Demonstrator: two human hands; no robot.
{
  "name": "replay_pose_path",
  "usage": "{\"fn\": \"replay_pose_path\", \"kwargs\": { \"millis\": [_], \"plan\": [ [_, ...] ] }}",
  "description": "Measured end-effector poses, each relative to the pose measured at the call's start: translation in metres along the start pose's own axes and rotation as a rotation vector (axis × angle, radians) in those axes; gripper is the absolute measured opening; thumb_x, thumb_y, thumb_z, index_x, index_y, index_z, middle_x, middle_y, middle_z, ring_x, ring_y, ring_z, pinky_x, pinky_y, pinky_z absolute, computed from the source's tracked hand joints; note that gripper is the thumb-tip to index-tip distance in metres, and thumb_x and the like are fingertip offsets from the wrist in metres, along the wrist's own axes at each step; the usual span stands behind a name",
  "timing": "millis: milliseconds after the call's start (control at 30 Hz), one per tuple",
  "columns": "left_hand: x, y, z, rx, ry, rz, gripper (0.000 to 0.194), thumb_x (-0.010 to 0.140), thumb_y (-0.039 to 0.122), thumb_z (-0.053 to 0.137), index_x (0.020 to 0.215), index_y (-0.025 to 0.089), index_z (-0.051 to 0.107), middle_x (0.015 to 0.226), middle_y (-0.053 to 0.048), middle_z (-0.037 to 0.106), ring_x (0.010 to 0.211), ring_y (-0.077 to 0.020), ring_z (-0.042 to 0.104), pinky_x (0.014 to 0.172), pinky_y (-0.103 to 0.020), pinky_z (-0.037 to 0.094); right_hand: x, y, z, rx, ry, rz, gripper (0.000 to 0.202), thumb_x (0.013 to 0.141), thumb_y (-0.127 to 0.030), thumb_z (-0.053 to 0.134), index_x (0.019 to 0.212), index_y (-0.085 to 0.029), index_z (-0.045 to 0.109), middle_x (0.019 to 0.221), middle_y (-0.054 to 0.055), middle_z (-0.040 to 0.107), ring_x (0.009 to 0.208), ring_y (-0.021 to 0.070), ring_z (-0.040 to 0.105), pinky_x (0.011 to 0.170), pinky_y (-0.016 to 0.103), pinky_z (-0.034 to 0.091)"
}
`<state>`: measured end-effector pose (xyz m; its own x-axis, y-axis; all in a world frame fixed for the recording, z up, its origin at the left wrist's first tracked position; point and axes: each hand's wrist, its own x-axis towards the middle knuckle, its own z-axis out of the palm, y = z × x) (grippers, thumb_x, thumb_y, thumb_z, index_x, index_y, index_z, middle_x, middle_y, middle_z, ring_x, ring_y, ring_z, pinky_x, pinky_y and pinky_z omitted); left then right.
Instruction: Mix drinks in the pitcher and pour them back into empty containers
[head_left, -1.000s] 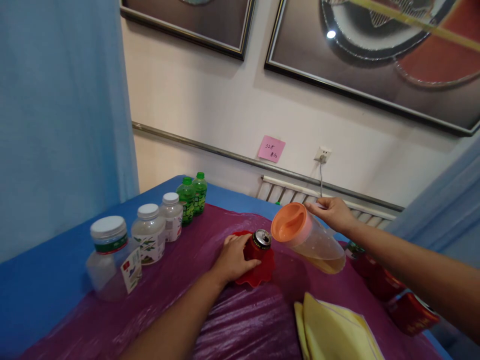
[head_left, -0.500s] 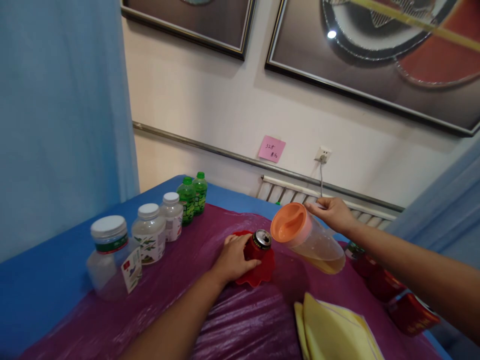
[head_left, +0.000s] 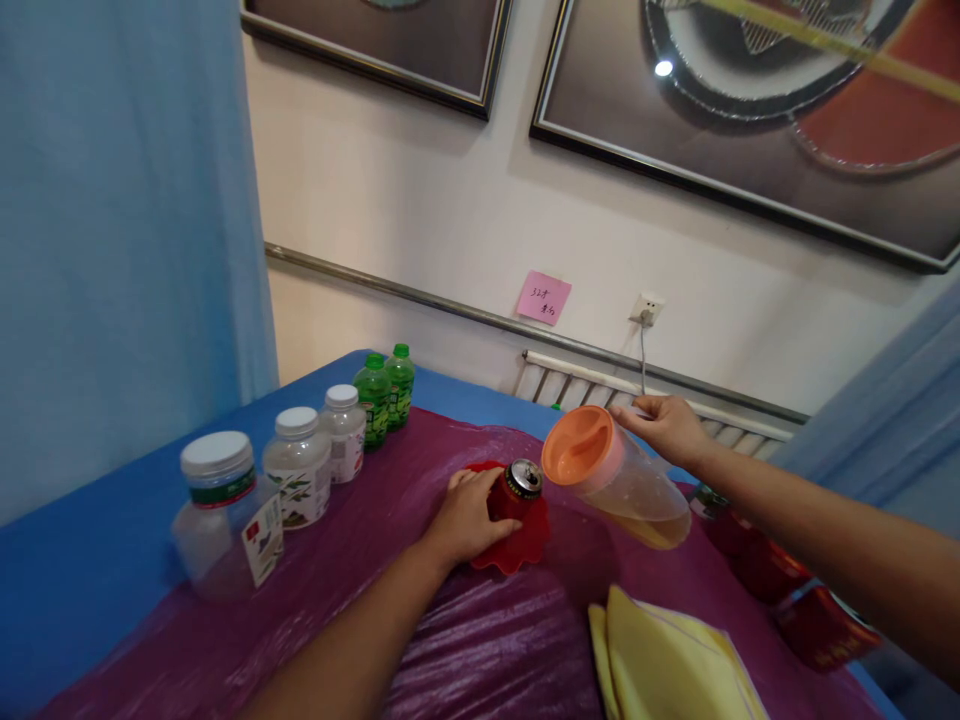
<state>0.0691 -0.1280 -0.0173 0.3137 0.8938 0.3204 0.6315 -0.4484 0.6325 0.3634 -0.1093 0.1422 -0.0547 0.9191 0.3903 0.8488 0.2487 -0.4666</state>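
My left hand (head_left: 469, 518) is closed around a dark red drink can (head_left: 519, 490) with an opened silver top. The can stands on a red scallop-edged mat (head_left: 517, 548). By its handle, my right hand (head_left: 667, 430) grips a clear plastic pitcher (head_left: 637, 500) with an orange lid (head_left: 581, 447). The pitcher is tilted, its lid close to the can's top on the right side. Some yellowish liquid lies along the pitcher's lower side. Whether any liquid passes into the can, I cannot tell.
Left of the mat, clear jars (head_left: 298, 468) with white lids and two green bottles (head_left: 373, 400) form a row. A folded yellow cloth (head_left: 667, 655) lies in front. Several red cans (head_left: 825, 628) stand at right, partly behind my forearm. Purple plastic sheeting (head_left: 405, 500) covers the blue table.
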Motion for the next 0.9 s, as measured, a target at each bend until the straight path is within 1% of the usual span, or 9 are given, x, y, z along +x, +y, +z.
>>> {"fn": "replay_pose_path", "kwargs": {
  "millis": [300,600,767,900],
  "plan": [
    [0.0002,-0.0020,0.0012,-0.001,0.002,0.006,0.070,0.065,0.039,0.086,0.128,0.021,0.062,0.129,-0.009,0.070,0.118,-0.0333,0.062,0.112,-0.048,0.034,0.0007,0.0028,0.0004,-0.002,-0.001,-0.008,0.064,0.076,-0.079,0.055,0.054,-0.024,0.030,0.053,-0.005,0.025,0.050,0.0093,0.024,0.046,0.026,0.017],
    [0.0004,-0.0014,0.0016,-0.009,0.002,0.004,0.071,0.064,0.038,0.086,0.129,0.022,0.062,0.130,-0.008,0.070,0.119,-0.0334,0.061,0.113,-0.049,0.034,-0.0009,0.0006,-0.0005,-0.012,-0.015,0.018,0.061,0.076,-0.076,0.055,0.054,-0.024,0.032,0.054,-0.005,0.028,0.050,0.0094,0.026,0.047,0.027,0.018],
    [0.0008,-0.0006,0.0010,-0.009,0.002,0.005,0.069,0.065,0.037,0.085,0.129,0.024,0.062,0.129,-0.007,0.070,0.120,-0.0334,0.061,0.112,-0.048,0.035,-0.0013,-0.0010,-0.0016,-0.010,-0.010,0.016,0.061,0.076,-0.075,0.056,0.053,-0.024,0.030,0.053,-0.005,0.026,0.050,0.0093,0.025,0.047,0.027,0.017],
    [0.0011,0.0003,0.0006,-0.008,0.001,0.005,0.069,0.065,0.037,0.086,0.128,0.024,0.062,0.130,-0.008,0.070,0.119,-0.0337,0.061,0.112,-0.049,0.035,-0.0015,-0.0019,-0.0024,-0.021,-0.008,0.030,0.060,0.075,-0.074,0.055,0.053,-0.024,0.031,0.053,-0.005,0.027,0.050,0.0093,0.025,0.046,0.027,0.017]
  ]
}}
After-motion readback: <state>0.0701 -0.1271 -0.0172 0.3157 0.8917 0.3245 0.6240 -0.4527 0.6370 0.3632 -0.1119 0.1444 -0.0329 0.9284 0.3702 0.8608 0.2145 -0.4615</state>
